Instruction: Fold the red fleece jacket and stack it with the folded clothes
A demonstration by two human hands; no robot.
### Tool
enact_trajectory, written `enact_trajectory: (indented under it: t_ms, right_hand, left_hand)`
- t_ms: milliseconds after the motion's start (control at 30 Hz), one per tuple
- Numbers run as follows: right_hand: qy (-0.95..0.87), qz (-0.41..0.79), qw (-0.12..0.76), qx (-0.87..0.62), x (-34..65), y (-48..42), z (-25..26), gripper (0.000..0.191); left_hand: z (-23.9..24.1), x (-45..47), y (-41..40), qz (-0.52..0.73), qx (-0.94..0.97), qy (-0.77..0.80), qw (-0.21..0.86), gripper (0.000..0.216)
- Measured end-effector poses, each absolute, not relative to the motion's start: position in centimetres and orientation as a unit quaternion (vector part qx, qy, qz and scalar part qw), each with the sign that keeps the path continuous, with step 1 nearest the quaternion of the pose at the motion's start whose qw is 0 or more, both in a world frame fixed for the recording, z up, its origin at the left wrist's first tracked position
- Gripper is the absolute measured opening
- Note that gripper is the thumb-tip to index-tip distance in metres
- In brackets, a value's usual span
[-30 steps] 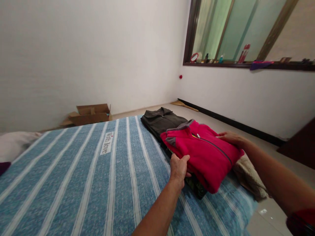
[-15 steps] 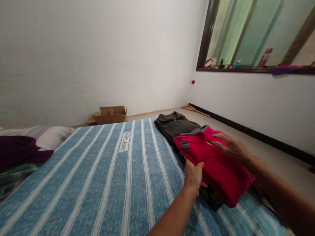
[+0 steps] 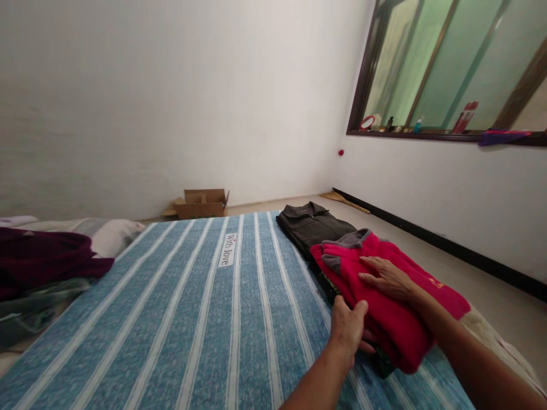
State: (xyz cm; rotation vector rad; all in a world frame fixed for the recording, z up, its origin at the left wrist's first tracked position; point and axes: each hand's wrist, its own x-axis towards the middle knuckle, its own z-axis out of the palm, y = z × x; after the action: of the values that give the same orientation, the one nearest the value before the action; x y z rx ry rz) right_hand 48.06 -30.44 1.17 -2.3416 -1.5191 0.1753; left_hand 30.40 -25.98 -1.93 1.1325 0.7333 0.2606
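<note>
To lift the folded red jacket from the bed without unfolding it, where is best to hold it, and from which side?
Probably by its two long side edges, one hand each. The red jacket lies folded flat on a dark garment. The left hand already meets the near-left edge, where fingers could slip under the fold; the right hand rests flat on top and could move to the far edge.

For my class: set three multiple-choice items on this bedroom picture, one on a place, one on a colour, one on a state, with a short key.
1. Where does the dark grey jacket lie?
A. on the mattress beyond the red fleece
B. in the cardboard box
C. on the window sill

2. What colour is the mattress?
A. plain green
B. blue with white stripes
C. black

3. How does the right hand rest?
A. clenched in the air
B. flat on the red fleece jacket
C. inside a pocket

Key: 1 A, it lies past the fleece. 2 B, stripes run lengthwise. 3 B, palm down on the fabric.
</note>
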Motion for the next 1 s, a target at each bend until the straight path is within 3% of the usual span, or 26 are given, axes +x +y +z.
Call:
enact_trajectory:
  t_ms: [200, 700, 1000]
  right_hand:
    - [-0.533, 0.088, 0.222, -0.812, 48.3, -30.4, 0.9, 0.074]
    - [-0.545, 0.067, 0.179, -0.817, 48.9, -30.1, 0.4, 0.074]
    - [-0.550, 0.012, 0.182, -0.815, 48.9, -30.6, 0.6, 0.063]
  left_hand:
    - [-2.2, 28.2, -27.0, 0.081, 0.555, 0.320, 0.763, 0.023]
    - [-4.2, 15.7, -23.2, 0.085, 0.711, 0.389, 0.580, 0.003]
    - [-5.2, 12.9, -22.8, 0.131, 0.687, 0.380, 0.606, 0.003]
